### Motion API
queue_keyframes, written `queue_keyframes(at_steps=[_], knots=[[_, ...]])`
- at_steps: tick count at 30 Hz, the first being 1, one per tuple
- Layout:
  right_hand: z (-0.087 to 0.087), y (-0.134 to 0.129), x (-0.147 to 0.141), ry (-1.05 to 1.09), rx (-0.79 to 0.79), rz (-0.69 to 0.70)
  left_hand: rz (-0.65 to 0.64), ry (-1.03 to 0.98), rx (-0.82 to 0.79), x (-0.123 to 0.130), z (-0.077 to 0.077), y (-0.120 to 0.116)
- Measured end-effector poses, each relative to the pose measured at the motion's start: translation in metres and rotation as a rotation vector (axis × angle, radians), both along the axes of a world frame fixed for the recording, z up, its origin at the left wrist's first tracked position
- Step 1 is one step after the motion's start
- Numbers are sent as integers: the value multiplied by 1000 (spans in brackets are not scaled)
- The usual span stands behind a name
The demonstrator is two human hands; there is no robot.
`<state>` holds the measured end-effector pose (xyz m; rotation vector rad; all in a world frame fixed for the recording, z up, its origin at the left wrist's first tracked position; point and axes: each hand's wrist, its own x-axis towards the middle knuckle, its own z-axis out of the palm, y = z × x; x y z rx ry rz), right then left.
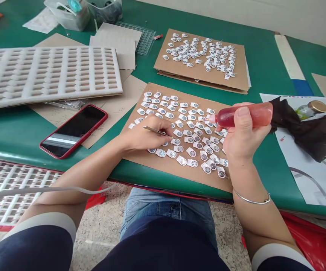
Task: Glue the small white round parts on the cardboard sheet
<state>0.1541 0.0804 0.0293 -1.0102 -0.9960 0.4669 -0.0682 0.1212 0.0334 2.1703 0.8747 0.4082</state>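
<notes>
My left hand (151,133) is closed around thin metal tweezers (155,130) and rests over the left part of a brown cardboard sheet (140,162). Its fingertips are beside one of the small white pieces with round silvery centres (175,142). Several such pieces lie spread over the sheet. In my right hand (243,135) is a squeeze bottle of red liquid (244,114), held nearly level above the sheet's right side. The bottle's thin nozzle points left, over the pieces; whether it touches one I cannot tell.
Behind lies a second cardboard stack (163,66) bearing similar pieces. To the left are a red-cased phone (74,131) and a white slotted tray (50,75). Black cloth (306,131) and a glass jar (311,109) lie at the right. Plastic tubs (78,19) stand at the back left.
</notes>
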Motion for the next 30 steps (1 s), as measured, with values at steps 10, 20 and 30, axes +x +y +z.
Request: queue_keyframes(at_steps=[10,20,30], knots=[[1,-3,-8,-27,14,47,-110,0,71,3,-2,-3],[0,-3,-9,-54,21,27,-155,6,98,2,-2,-4],[-6,-2,-15,-76,-98,49,-306,41,279,9,0,-14]])
